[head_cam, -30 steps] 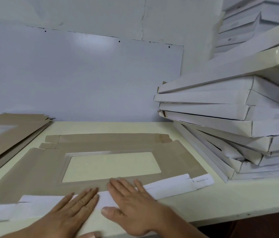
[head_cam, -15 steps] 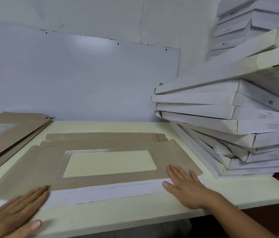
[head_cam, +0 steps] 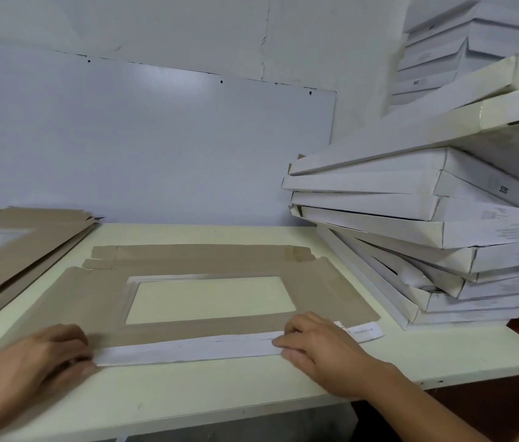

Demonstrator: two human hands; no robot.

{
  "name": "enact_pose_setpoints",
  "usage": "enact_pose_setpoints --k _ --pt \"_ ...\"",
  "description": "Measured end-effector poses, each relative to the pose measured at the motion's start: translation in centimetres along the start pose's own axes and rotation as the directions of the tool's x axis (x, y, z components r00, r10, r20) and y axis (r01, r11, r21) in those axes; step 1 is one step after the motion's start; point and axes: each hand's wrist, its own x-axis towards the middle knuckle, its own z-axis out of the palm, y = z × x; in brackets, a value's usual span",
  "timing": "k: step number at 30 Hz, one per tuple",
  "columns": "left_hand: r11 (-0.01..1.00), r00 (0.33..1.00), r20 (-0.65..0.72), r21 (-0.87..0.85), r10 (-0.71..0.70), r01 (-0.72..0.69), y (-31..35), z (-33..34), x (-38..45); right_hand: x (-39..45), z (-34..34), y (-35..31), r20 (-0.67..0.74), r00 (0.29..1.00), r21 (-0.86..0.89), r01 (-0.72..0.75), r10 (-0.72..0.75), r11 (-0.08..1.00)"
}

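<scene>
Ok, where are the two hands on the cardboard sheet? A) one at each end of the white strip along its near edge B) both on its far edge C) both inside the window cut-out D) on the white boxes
A: the left hand and right hand grip opposite ends of the white strip on the cardboard sheet.

Looks like a packing workshop: flat cardboard blanks [head_cam: 12, 247] are piled left, finished white boxes [head_cam: 411, 224] stacked on the worktable [head_cam: 219, 387]

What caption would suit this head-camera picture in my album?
Left hand and right hand grip the white flap of a flat brown box blank beside stacked white boxes.
</scene>
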Motion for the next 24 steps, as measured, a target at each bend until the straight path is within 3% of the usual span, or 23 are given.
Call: enact_pose_setpoints --k 6,11,16,22,24 --pt "0.998 0.999 -0.044 0.063 -0.014 0.017 10.0 -8.4 1.6 1.9 -0.4 -0.3 -0.002 1.0 0.088 -0.027 0.028 0.996" --pt "0.993 0.994 -0.004 -0.045 -0.109 0.109 14.5 -11.0 2.7 2.9 -0.3 -0.3 -0.023 0.999 0.13 -0.038 0.041 0.991" --pt "0.952 0.962 0.068 0.177 -0.266 0.251 17.6 -10.3 5.0 4.7 -0.4 -0.4 0.008 0.995 0.141 -0.096 0.096 0.985" --pt "0.994 0.98 0.177 0.066 -0.093 0.083 22.9 -7.6 7.6 7.2 1.3 -2.6 0.066 0.989 0.172 -0.143 0.134 0.975" --pt "0.993 0.953 0.28 0.066 -0.114 0.099 24.1 -6.3 8.8 7.9 2.1 -3.1 0.072 0.99 0.122 -0.13 0.122 0.984"
